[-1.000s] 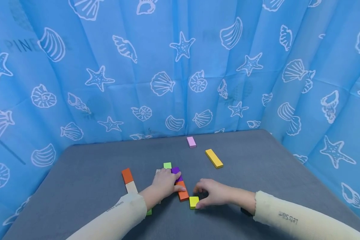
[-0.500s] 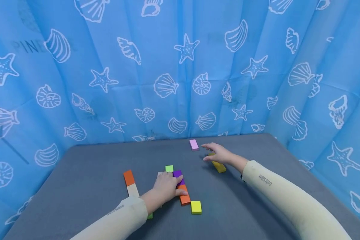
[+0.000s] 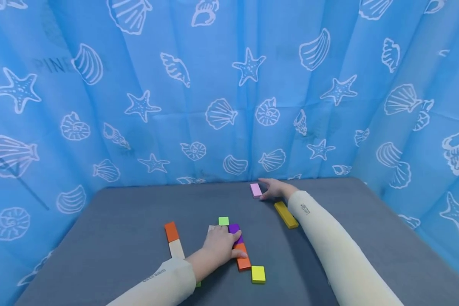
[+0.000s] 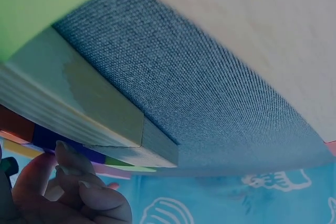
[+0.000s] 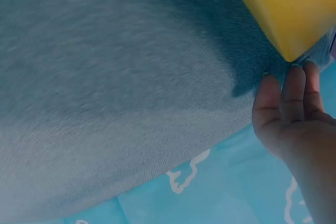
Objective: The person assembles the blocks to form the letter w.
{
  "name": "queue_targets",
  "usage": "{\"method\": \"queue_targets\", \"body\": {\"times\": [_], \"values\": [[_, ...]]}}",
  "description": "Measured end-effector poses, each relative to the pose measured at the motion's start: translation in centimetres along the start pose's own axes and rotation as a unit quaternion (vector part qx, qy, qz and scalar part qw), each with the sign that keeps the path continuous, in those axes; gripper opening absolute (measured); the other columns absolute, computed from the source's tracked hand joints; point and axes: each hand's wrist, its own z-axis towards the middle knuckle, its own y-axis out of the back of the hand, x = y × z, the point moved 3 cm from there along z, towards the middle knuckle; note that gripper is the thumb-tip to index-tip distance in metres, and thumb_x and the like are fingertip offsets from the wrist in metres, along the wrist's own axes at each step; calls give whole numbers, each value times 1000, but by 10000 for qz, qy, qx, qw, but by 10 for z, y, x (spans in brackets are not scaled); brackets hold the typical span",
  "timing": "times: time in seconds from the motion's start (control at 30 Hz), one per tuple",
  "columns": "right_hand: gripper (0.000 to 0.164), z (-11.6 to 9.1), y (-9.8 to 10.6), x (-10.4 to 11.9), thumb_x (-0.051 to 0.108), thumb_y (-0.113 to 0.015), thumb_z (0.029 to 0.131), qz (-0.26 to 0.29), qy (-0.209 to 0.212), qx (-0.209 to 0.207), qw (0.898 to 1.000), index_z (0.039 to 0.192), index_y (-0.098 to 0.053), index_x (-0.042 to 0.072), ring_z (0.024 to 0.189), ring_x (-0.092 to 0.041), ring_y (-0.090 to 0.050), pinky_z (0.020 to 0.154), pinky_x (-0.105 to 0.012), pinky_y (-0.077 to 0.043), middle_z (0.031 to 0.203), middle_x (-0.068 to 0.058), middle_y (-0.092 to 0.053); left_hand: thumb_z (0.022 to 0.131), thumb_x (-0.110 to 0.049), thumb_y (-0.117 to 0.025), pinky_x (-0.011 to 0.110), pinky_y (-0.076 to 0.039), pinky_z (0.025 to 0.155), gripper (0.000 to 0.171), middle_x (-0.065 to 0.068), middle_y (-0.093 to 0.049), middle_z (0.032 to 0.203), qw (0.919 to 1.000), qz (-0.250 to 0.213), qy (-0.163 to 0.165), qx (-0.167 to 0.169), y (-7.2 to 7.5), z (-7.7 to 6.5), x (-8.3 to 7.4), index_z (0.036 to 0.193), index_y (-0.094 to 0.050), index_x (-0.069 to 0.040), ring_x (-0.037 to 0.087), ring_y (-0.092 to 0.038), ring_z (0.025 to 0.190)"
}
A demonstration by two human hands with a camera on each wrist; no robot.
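My left hand (image 3: pixel 221 247) rests on a cluster of wooden blocks mid-table. Its index finger lies by the purple block (image 3: pixel 234 228) and its thumb over the orange block (image 3: pixel 243 264), which stands end to end with the purple one. Part of a whitish block (image 3: pixel 211 228) shows behind the knuckles; the hand hides the rest. A light green block (image 3: pixel 223 221) touches the far end of this group. At the back, my right hand (image 3: pixel 275 188) reaches a pink block (image 3: pixel 256 191), thumb at its near right corner and fingers spread beyond it.
A long golden-yellow block (image 3: pixel 286 215) lies under the right forearm. Off the orange block's near corner sits a yellow square block (image 3: pixel 258 274). On the left, a red-orange block (image 3: pixel 171 231) and a cream block (image 3: pixel 176 249) form a row. A shell-print curtain (image 3: pixel 222 93) hangs behind the grey table.
My right hand has left the yellow square block and travelled away, past the golden-yellow block, to the pink one. My left hand stays on the cluster; the head view has shifted slightly.
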Motion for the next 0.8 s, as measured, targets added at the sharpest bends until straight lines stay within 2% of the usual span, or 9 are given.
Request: {"method": "queue_targets", "body": {"times": [0.13,0.37,0.5,0.67,0.8], "values": [[73,1,-2,-6,20,-71,91,-124,-239,-25,9996,151,-33,5,140,-42,-26,111,-55,-24,153,-25,-29,82,-67,-60,39,-46,91,69,12,-63,111,10000,-58,-24,36,1,-1,-6,138,-58,-27,23,-55,97],[67,-7,0,-6,23,-79,84,-89,-313,-250,9992,141,-47,7,129,-40,-41,106,-57,-30,146,-24,-40,81,-67,-60,38,-47,90,70,12,-62,112,9999,-91,-3,69,2,-3,-8,138,-58,-26,23,-54,96],[65,-17,1,-2,25,-81,81,-39,-167,-295,9994,135,-48,7,113,-35,-49,98,-54,-39,137,-24,-47,82,-67,-60,40,-47,91,70,13,-63,114,9998,-191,6,89,2,-3,-7,138,-58,-26,24,-55,98],[63,-41,2,2,30,-80,81,-192,96,-721,9972,131,-50,5,112,-37,-45,91,-51,-42,126,-24,-51,81,-66,-61,44,-45,96,71,15,-62,121,9993,-375,24,68,-1,0,-4,139,-57,-24,28,-56,105],[64,-60,3,5,32,-80,81,-119,385,-1056,9936,129,-51,1,113,-38,-41,91,-51,-41,123,-24,-51,82,-66,-61,41,-47,92,70,14,-63,115,9998,-181,18,-30,-1,-1,-2,139,-58,-24,25,-55,98]]}}
